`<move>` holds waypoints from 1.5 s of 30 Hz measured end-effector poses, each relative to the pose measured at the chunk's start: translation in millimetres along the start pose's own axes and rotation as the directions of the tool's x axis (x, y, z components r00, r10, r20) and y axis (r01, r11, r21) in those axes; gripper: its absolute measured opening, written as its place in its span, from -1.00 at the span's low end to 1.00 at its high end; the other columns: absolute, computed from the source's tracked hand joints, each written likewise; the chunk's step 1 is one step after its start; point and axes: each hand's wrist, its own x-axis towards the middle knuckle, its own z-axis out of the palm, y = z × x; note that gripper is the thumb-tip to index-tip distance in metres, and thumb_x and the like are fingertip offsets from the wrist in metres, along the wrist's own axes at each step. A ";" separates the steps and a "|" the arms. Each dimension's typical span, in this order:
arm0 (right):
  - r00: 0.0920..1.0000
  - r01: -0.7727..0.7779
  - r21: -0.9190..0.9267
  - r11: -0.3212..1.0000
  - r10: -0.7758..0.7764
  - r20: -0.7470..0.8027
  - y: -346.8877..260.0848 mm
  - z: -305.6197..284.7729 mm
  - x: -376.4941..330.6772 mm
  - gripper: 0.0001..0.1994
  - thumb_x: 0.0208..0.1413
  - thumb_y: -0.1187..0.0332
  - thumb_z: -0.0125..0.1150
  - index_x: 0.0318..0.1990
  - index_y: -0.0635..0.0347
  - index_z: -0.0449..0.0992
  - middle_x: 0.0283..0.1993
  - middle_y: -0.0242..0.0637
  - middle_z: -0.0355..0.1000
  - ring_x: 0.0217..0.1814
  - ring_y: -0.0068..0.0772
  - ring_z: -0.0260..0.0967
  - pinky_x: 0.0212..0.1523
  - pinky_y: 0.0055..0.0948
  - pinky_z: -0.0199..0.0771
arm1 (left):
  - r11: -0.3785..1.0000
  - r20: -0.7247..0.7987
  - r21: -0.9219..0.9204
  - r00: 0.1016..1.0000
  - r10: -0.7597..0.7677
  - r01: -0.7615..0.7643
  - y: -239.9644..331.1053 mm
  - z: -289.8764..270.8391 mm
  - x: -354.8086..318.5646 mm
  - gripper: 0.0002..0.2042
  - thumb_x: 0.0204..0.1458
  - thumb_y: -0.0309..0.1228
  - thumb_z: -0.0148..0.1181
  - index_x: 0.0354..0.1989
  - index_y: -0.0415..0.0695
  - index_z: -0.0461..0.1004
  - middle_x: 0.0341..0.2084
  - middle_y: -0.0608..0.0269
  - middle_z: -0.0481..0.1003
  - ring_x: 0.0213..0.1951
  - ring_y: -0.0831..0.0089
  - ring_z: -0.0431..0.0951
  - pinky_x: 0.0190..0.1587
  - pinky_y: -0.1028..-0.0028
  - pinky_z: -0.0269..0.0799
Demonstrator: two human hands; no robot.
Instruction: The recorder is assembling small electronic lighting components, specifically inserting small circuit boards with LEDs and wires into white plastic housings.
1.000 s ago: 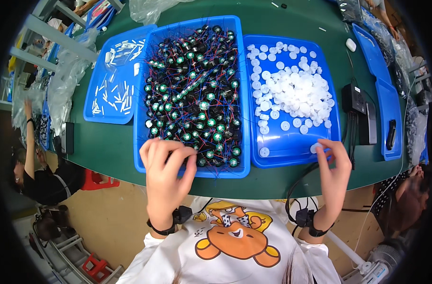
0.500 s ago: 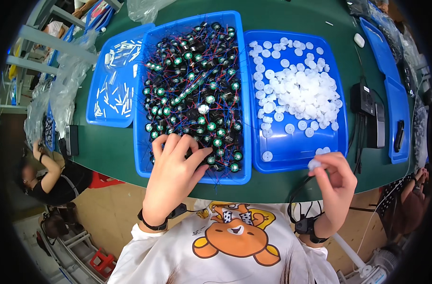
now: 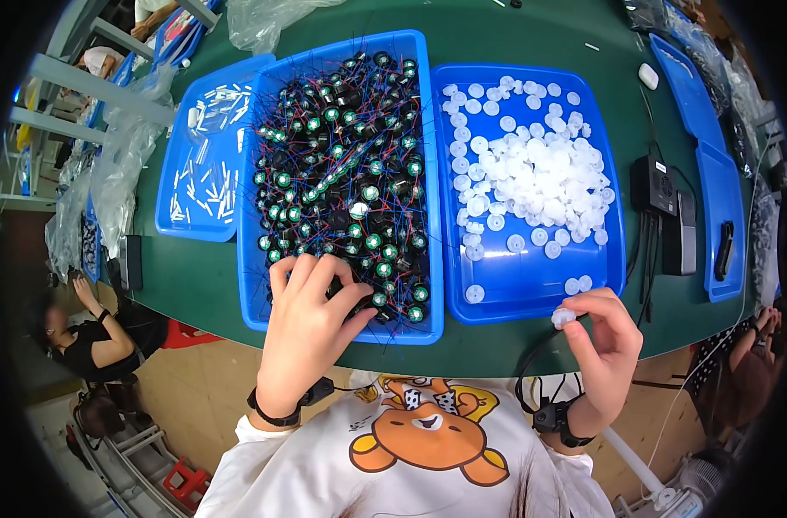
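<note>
My left hand (image 3: 311,324) reaches into the near edge of a blue bin (image 3: 437,259) heaped with small round black wired parts (image 3: 372,194). These parts have green round ends and thin red and blue wires. Its fingers are curled, with thumb and index finger close together among the parts; what they grip, if anything, is hidden. At the front right corner of a blue tray (image 3: 532,298), my right hand (image 3: 605,341) pinches a small translucent white plastic disc (image 3: 563,318) between thumb and index finger. Similar discs (image 3: 549,177) lie piled in that tray, a few scattered around its edges.
Left of the bin, another blue tray (image 3: 173,186) holds short white tubes (image 3: 208,186). Black boxes with cables (image 3: 657,186) stand right of the disc tray, on the green table (image 3: 514,39). Clear plastic bags (image 3: 130,147) hang at the left. Other people sit at both sides.
The trays and bin sit slightly lower and further left in view. My left thumb and index finger have drawn closer together. My right hand keeps its pinch on the disc.
</note>
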 end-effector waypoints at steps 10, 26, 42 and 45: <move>0.951 -0.196 -0.046 0.980 0.201 0.236 8.8 -16.1 -5.6 -0.84 -0.01 0.62 0.09 -0.24 0.36 0.46 -0.28 -0.21 0.37 -0.29 -0.42 0.35 -0.27 -0.51 0.32 | 0.998 -0.025 -0.053 0.999 -0.021 0.020 2.0 -0.2 -1.2 -0.73 -0.47 -0.45 0.38 -0.47 -0.06 0.54 -0.47 0.39 0.32 -0.33 0.38 0.29 -0.13 0.34 0.10; 0.771 -0.274 -0.175 0.946 0.325 0.548 24.2 -13.3 4.1 -0.79 0.14 0.37 0.04 -0.12 0.29 0.42 -0.14 -0.17 0.46 -0.14 -0.26 0.44 -0.14 -0.44 0.40 | 0.974 -0.353 -0.227 0.930 -0.099 0.017 -9.0 -8.4 -37.6 -0.72 -0.45 -0.35 0.22 -0.47 -0.19 0.44 -0.36 0.12 0.37 -0.26 0.25 0.32 -0.16 0.35 0.17; 0.810 0.275 -0.397 0.876 0.011 0.586 33.1 -9.3 111.9 -0.82 0.13 0.35 0.02 -0.23 0.25 0.46 0.08 -0.03 0.30 0.12 -0.22 0.26 0.08 -0.33 0.23 | 0.921 -0.480 -0.368 0.821 -0.309 0.130 -12.2 33.5 -60.3 -0.74 0.06 -0.25 -0.16 -0.30 -0.24 0.18 -0.13 -0.05 0.24 -0.08 0.20 0.20 0.04 0.29 0.03; 0.797 0.226 -0.362 0.904 0.041 0.602 33.8 -1.5 130.3 -0.82 0.13 0.31 0.02 -0.22 0.21 0.44 0.08 0.00 0.28 0.06 -0.14 0.28 0.03 -0.30 0.27 | 0.919 -0.577 -0.330 0.724 -0.379 0.218 -17.2 44.2 -59.0 -0.75 0.04 -0.28 -0.16 -0.30 -0.25 0.17 -0.14 -0.06 0.22 -0.09 0.20 0.20 0.03 0.29 0.05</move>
